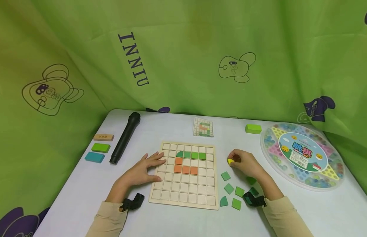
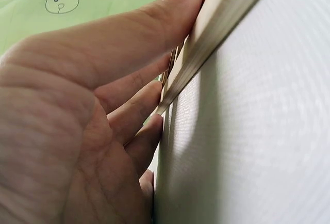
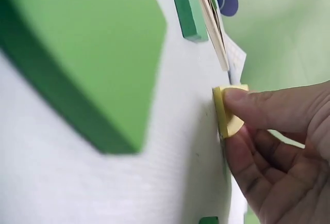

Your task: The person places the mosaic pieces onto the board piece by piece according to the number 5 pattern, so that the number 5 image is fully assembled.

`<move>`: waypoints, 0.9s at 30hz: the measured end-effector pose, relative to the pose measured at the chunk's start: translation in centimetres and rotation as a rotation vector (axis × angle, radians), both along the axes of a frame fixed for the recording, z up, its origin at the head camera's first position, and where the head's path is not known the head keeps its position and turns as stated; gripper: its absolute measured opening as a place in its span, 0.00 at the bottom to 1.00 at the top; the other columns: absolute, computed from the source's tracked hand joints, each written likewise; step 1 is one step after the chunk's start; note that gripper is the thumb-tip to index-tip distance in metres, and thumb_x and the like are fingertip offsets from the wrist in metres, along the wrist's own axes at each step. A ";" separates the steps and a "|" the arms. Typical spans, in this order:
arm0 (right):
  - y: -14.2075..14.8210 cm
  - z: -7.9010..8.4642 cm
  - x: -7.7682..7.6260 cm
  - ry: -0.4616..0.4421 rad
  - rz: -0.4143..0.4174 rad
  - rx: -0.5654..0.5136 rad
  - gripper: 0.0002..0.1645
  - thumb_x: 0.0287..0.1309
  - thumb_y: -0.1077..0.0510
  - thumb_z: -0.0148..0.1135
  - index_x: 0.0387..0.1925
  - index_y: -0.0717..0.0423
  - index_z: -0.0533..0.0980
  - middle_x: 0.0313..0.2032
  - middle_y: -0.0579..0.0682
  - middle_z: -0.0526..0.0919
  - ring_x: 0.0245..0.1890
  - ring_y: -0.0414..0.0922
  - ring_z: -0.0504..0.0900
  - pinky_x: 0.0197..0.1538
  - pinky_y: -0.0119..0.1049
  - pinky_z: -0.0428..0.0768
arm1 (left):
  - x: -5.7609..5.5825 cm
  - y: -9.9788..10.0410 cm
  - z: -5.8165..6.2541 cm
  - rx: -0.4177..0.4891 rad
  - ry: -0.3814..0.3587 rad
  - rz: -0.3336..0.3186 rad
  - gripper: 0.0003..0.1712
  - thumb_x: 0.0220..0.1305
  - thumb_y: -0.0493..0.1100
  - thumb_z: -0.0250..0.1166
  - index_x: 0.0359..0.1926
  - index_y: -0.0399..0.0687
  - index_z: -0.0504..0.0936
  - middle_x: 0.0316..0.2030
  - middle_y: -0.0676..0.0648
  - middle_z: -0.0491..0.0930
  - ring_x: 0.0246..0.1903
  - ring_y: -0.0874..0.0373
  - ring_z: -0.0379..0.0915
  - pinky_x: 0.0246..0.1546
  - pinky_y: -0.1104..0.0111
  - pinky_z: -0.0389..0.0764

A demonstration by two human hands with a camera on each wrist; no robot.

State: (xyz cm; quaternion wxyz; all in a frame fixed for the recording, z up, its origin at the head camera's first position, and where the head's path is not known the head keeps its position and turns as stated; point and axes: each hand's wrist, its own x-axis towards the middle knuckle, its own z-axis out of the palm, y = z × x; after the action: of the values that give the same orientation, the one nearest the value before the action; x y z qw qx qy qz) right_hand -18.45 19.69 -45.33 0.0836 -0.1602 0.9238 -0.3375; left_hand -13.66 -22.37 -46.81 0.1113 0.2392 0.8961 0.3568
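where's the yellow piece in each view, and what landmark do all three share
Head: right of centre in the lower half, the yellow piece pinched in the right hand.
Left wrist: not in this picture.
Right wrist: right of centre, around mid-height, between the thumb and fingers.
Shared landmark: the wooden grid board, seen from above in the head view and nearly edge-on in both wrist views.

the head view looks forward and down from above the white table [image 1: 65, 200], taking in the grid board [image 1: 183, 188] and green curtain [image 1: 183, 82]. the left wrist view, tilted sideways, looks closely along the left hand [image 2: 98, 100] to the grid board's edge; the right wrist view, likewise tilted, closely faces the yellow piece [image 3: 235, 114], which the head view shares.
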 end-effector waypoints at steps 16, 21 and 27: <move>-5.4 0.8 2.3 -0.079 0.109 -0.178 0.04 0.57 0.64 0.63 0.35 0.54 0.79 0.30 0.45 0.80 0.33 0.40 0.77 0.39 0.31 0.80 | -0.1 -0.2 0.1 -0.006 0.002 0.002 0.43 0.49 0.57 0.72 0.65 0.47 0.70 0.71 0.47 0.56 0.73 0.47 0.45 0.72 0.46 0.35; -7.6 0.4 2.5 -0.073 0.142 -0.181 0.04 0.56 0.64 0.64 0.34 0.53 0.79 0.29 0.44 0.80 0.32 0.39 0.76 0.36 0.29 0.78 | -0.1 -0.1 0.1 -0.004 -0.007 -0.001 0.43 0.49 0.57 0.72 0.65 0.47 0.70 0.72 0.47 0.56 0.73 0.47 0.44 0.72 0.46 0.35; -8.9 0.0 2.7 -0.067 0.146 -0.160 0.04 0.56 0.64 0.63 0.34 0.54 0.79 0.28 0.44 0.79 0.31 0.39 0.75 0.34 0.28 0.77 | 0.0 0.0 0.2 -0.007 -0.018 -0.002 0.43 0.49 0.55 0.72 0.65 0.46 0.70 0.72 0.47 0.56 0.73 0.47 0.44 0.72 0.47 0.34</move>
State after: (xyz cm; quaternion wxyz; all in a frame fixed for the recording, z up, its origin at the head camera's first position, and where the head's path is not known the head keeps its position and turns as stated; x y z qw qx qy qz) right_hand -15.75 10.74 -45.33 0.1258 -0.2216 0.8766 -0.4083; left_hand -13.69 -22.36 -46.58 0.1209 0.2364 0.8961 0.3556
